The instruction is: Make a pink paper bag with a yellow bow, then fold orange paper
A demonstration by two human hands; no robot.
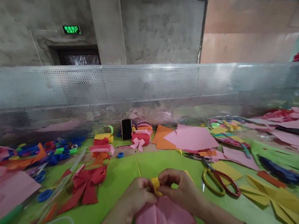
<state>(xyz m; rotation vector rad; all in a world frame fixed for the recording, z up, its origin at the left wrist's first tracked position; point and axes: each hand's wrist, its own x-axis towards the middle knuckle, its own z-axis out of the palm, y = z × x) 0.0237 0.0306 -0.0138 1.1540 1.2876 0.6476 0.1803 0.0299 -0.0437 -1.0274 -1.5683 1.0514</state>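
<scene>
Low in the middle of the head view, my left hand (137, 198) and my right hand (179, 187) meet over a small folded yellow paper strip (155, 186). Both hands pinch it between thumb and fingers, one at each side. Directly below them lies folded pink paper (169, 218), partly covered by my fingers. A corner of yellow paper (190, 176) shows behind my right hand. To the right are scissors (221, 182) with one yellow and one red handle. A red paper bow (86, 185) lies to the left.
Small paper bags (141, 137) stand at the back beside a phone (126, 129). Pink sheets (193, 137), a blue tool (282, 169) and folded yellow paper (277, 199) lie to the right. Blue tape rings (45, 195) lie left. A perforated metal screen (151, 85) borders the green table surface (121, 174).
</scene>
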